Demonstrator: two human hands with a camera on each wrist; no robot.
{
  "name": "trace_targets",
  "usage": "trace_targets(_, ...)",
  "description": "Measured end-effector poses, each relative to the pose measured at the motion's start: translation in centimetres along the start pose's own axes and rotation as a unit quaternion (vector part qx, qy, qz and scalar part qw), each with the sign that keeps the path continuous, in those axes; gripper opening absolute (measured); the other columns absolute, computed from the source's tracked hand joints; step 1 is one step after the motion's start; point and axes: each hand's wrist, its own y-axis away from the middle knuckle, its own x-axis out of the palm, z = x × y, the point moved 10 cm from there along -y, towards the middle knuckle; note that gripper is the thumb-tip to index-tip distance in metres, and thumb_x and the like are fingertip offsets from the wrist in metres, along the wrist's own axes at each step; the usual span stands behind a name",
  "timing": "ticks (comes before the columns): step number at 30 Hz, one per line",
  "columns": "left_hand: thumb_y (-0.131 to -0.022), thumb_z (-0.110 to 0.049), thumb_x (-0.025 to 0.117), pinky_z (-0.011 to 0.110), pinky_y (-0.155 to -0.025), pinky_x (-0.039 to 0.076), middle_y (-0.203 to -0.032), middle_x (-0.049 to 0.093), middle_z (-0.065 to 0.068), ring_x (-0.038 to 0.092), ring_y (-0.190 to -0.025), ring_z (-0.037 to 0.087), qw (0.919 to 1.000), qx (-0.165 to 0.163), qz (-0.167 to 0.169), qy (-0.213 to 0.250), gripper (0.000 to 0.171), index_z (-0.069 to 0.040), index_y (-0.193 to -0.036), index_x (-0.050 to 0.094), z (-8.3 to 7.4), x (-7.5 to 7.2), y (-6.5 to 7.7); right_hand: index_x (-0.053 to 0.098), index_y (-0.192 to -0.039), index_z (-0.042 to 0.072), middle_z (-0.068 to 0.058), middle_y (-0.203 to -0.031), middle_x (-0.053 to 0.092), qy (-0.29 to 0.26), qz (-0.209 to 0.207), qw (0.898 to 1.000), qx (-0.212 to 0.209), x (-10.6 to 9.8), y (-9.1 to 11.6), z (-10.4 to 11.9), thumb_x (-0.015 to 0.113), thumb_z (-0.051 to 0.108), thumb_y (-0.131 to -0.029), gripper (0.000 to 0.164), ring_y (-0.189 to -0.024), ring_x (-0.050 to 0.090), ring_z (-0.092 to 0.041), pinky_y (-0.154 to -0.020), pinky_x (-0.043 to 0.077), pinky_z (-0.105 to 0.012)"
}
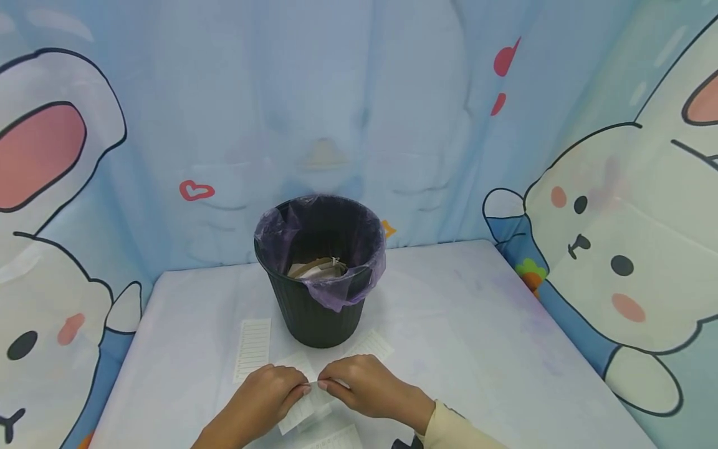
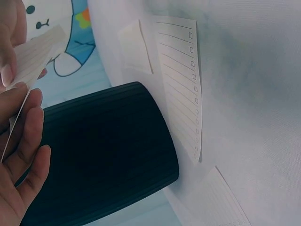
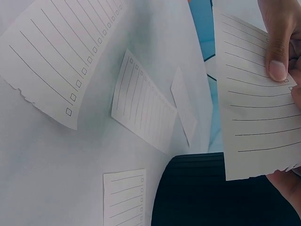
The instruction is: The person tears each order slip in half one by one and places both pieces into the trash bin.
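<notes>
Both hands meet in front of the bin, pinching one sheet of lined paper (image 3: 251, 108) between thumbs and fingers. My left hand (image 1: 269, 399) holds it from the left, and my right hand (image 1: 373, 386) from the right, fingertips close together. The sheet has ruled lines with small checkboxes along one side; its lower edge looks torn in the right wrist view. In the left wrist view the left hand (image 2: 23, 150) shows curled fingers at the paper, with the right hand (image 2: 9, 42) above it. Part of the sheet is hidden behind fingers.
A black trash bin (image 1: 316, 321) with a purple liner (image 1: 336, 296) stands behind the hands, with paper-like scraps (image 1: 320, 268) inside. Several similar checklist sheets lie around it on the white table (image 1: 465, 337), including one at left (image 1: 252, 349). A cartoon-printed curtain (image 1: 336, 93) hangs behind.
</notes>
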Motion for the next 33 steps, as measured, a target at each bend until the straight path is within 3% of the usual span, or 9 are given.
trace_targets(7,-0.093,-0.019,0.072,0.021,-0.063,0.049,-0.080,0.070,-0.014,0.061,-0.073,-0.002,0.9998,0.013,-0.017,-0.005,0.007,-0.018,-0.086,0.073,-0.31,-0.22,0.06,0.074,-0.100,0.014,0.008,-0.092,0.074,0.000,-0.008,1.000,-0.007,-0.03,0.10,0.05,0.061,0.020,-0.101,0.015,-0.081,0.067,0.003,-0.075,0.050,-0.008)
trace_targets(22,-0.094,-0.019,0.071,0.022,-0.065,0.052,-0.080,0.070,-0.014,0.060,-0.073,-0.004,1.0000,0.007,-0.004,0.005,0.007,-0.017,-0.087,0.073,-0.46,0.16,0.10,0.074,-0.098,0.015,0.010,-0.089,0.074,-0.004,-0.003,1.000,0.003,0.35,0.25,-0.03,0.059,0.023,-0.103,0.018,-0.076,0.062,0.007,-0.071,0.048,-0.006)
trace_targets(27,-0.091,-0.017,0.074,0.019,-0.064,0.050,-0.079,0.069,-0.014,0.060,-0.072,-0.004,0.9994,0.023,-0.024,-0.002,0.005,-0.017,-0.086,0.074,-0.60,-0.05,0.20,0.074,-0.100,0.014,0.010,-0.089,0.074,-0.014,-0.004,1.000,0.003,0.47,0.23,0.05,0.057,0.023,-0.104,0.019,-0.077,0.061,0.008,-0.072,0.048,-0.006)
trace_targets(33,-0.089,-0.018,0.075,0.014,-0.061,0.044,-0.075,0.068,-0.014,0.057,-0.068,-0.005,0.9977,0.047,-0.045,-0.015,0.005,-0.017,-0.084,0.075,-0.93,-0.47,0.23,0.073,-0.098,0.013,0.010,-0.079,0.069,-0.036,-0.009,0.999,-0.004,0.44,-0.02,0.28,0.056,0.019,-0.104,0.019,-0.067,0.046,0.010,-0.065,0.041,-0.003)
